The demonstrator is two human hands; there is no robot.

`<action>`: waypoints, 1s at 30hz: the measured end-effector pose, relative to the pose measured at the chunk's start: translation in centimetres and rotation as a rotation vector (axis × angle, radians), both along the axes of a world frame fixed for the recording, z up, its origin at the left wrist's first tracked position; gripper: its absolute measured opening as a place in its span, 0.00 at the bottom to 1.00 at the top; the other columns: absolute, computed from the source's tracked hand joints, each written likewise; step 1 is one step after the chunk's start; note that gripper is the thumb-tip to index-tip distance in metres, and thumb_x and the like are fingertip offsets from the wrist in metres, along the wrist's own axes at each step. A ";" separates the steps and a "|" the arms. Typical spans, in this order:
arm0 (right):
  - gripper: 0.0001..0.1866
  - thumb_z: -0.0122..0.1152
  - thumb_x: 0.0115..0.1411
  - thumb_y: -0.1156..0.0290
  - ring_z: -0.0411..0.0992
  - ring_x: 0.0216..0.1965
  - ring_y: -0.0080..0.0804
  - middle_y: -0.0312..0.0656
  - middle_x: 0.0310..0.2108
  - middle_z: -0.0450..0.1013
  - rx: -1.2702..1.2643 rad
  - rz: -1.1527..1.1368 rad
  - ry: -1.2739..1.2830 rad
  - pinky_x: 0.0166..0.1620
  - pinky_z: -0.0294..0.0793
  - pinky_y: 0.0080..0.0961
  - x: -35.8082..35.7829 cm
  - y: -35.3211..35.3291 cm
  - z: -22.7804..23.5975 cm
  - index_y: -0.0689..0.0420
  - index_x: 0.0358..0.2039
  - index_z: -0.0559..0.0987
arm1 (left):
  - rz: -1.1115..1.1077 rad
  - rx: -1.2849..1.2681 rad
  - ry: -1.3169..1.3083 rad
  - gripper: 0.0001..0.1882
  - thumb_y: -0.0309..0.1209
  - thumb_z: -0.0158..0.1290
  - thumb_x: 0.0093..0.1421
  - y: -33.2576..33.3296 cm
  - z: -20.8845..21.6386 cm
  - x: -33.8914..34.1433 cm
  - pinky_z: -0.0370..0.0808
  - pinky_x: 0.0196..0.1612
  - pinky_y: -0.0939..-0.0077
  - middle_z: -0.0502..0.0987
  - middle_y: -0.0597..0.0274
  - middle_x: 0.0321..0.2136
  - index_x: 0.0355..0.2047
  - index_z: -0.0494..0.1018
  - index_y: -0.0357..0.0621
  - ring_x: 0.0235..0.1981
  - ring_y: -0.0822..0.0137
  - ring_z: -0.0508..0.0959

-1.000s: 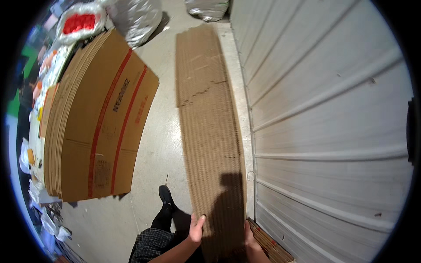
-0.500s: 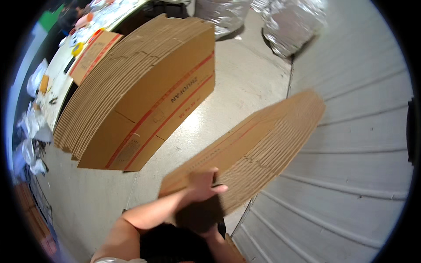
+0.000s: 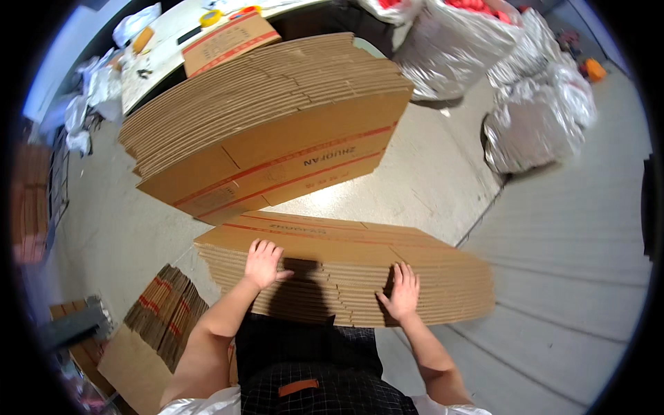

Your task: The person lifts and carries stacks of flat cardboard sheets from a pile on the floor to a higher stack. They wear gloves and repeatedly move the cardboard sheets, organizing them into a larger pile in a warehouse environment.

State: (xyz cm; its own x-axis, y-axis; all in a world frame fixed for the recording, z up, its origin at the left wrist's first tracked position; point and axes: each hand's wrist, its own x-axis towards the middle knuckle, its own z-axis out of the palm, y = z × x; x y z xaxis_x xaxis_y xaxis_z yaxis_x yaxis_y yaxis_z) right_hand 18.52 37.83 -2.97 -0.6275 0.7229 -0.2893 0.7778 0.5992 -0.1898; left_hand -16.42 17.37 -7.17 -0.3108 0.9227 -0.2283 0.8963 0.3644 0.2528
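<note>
A bundle of flattened cardboard boxes (image 3: 346, 273) stands on edge in front of my body, its layered edges facing up and its printed face turned away from me. My left hand (image 3: 263, 264) lies on the bundle's left part, fingers stretched out and thumb apart. On its right part rests my right hand (image 3: 402, 292), fingers extended and thumb spread, touching the edges. Neither hand is wrapped round a box. Just beyond, a larger row of flattened boxes (image 3: 304, 149) with red stripes leans together. Its left end comes close to the bundle.
A cluttered table (image 3: 159, 55) holds a yellow tape roll (image 3: 210, 18) and a striped carton (image 3: 232, 43). Silvery sacks (image 3: 532, 131) stand at the far right by a grey ribbed surface (image 3: 567, 263). More folded cardboard (image 3: 166, 315) lies at lower left.
The near bundle has swung from a slant to lying crosswise before me. My hands, close together before, are now apart on its top edges. The view has turned, bringing more sacks into sight.
</note>
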 end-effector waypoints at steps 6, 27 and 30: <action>0.42 0.62 0.52 0.35 0.64 0.57 0.49 0.49 0.48 0.69 -0.084 0.146 -0.222 0.65 0.58 0.49 1.6 7.7 -2.6 0.57 0.56 0.73 | 0.325 0.048 -0.127 0.33 0.54 0.65 0.50 0.0 0.4 3.0 0.62 0.64 0.57 0.73 0.56 0.46 0.47 0.74 0.43 0.54 0.54 0.70; 0.23 0.60 0.60 0.59 0.75 0.46 0.53 0.54 0.49 0.75 0.003 1.237 0.387 0.52 0.74 0.45 -19.6 6.6 -6.8 0.62 0.50 0.78 | 1.442 0.087 -0.638 0.35 0.48 0.62 0.53 -10.1 4.8 13.5 0.70 0.58 0.55 0.75 0.49 0.51 0.55 0.69 0.41 0.55 0.49 0.74; 0.25 0.58 0.63 0.60 0.72 0.52 0.49 0.55 0.54 0.72 -0.060 1.668 0.071 0.57 0.70 0.41 -28.4 4.3 -2.8 0.65 0.55 0.74 | 1.858 0.239 -0.640 0.32 0.47 0.60 0.56 -12.7 2.9 16.2 0.73 0.55 0.55 0.78 0.48 0.48 0.55 0.69 0.39 0.53 0.48 0.76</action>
